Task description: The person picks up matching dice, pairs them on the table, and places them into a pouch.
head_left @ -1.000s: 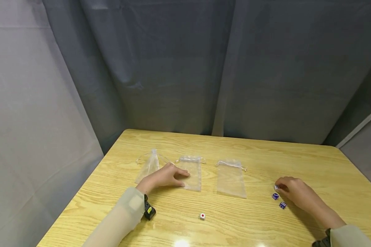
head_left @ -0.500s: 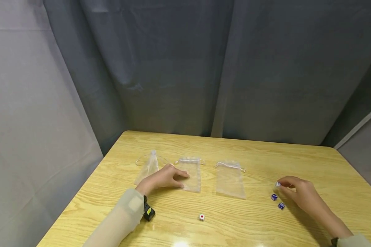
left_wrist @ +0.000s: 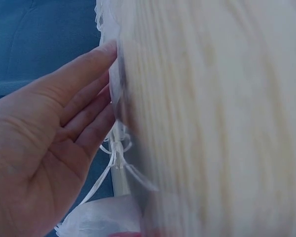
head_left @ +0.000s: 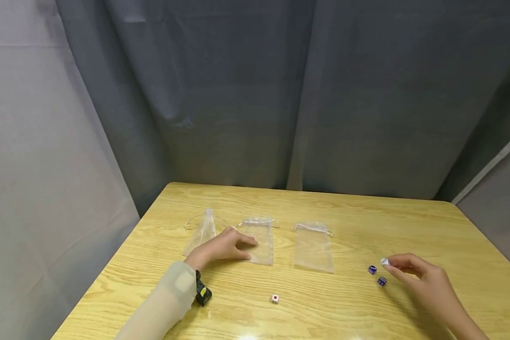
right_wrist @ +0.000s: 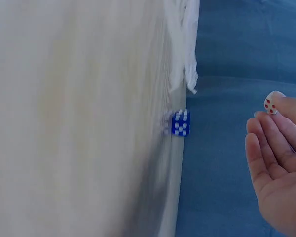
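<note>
My right hand (head_left: 425, 278) pinches a white die (head_left: 385, 261) between thumb and fingertips, raised above the table at the right. The right wrist view shows red pips on one face of this white die (right_wrist: 271, 102). Two blue dice (head_left: 372, 269) with white pips lie on the table just left of that hand. My left hand (head_left: 223, 245) rests with extended, spread fingers on the middle sheer drawstring pouch (head_left: 263, 241), which lies flat. In the left wrist view the fingertips (left_wrist: 108, 48) touch its thin fabric. Another white die (head_left: 275, 299) with a red dot sits near the front.
A gathered sheer pouch (head_left: 201, 236) with its cord drawn stands at the left, partly behind the left hand. A third flat pouch (head_left: 313, 248) lies right of the middle one. Grey curtains (head_left: 229, 94) hang behind the wooden table (head_left: 323, 311).
My right hand has lifted the white die off the table and drawn back toward me with it. The left hand keeps its place on the middle pouch; the view has shifted slightly.
</note>
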A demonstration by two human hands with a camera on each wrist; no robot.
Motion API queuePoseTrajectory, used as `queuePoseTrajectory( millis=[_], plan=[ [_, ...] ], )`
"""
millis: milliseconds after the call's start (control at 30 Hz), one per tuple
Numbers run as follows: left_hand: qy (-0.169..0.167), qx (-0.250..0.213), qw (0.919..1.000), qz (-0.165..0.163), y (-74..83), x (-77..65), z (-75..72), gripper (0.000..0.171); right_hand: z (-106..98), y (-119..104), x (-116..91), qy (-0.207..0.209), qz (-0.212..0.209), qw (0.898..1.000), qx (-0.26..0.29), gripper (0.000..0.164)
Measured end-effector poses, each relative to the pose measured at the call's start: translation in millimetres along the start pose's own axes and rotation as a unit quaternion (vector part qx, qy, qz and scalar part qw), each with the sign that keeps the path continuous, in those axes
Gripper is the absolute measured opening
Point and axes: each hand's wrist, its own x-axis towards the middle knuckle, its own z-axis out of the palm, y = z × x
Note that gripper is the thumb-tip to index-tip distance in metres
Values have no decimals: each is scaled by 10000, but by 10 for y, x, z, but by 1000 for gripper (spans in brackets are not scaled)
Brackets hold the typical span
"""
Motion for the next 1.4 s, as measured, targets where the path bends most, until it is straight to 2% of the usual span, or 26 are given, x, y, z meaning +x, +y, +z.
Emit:
queuePoseTrajectory(
  millis=[100, 200, 567, 700, 833, 967, 1167, 1400],
  plan=[
    [13, -43, 10000, -41, -13, 3, -14, 42, -5, -41, -58, -235, 287, 9987, 348, 22],
    [25, -69, 9999, -74, -23, 8, -21, 42, -1, -75, -97, -368, 389, 9968, 594, 24],
    [21, 5, 10000, -28, -27, 40, -22, 44, 117, -215, -65, -662, 289, 9930, 933, 23],
    [31, 104, 9999, 133, -15, 54, -7, 44, 184, -298, -47, -751, 234, 9934, 833, 20],
    [20, 44, 10000, 23, 15, 60, 1, 43, 260, -396, -34, -805, 208, 9933, 807, 18],
    [10, -14, 9999, -124, 46, 53, 0, 43, 352, -485, -23, -802, -64, 9920, 975, 14],
    [23, 32, 9999, -120, 71, 58, 1, 43, 502, -617, -3, -837, -591, 9878, 1171, 10],
    [5, 51, 9999, -147, 105, 64, 25, 44, 666, -745, 28, -860, -1668, 9713, 1460, 17]
  ],
)
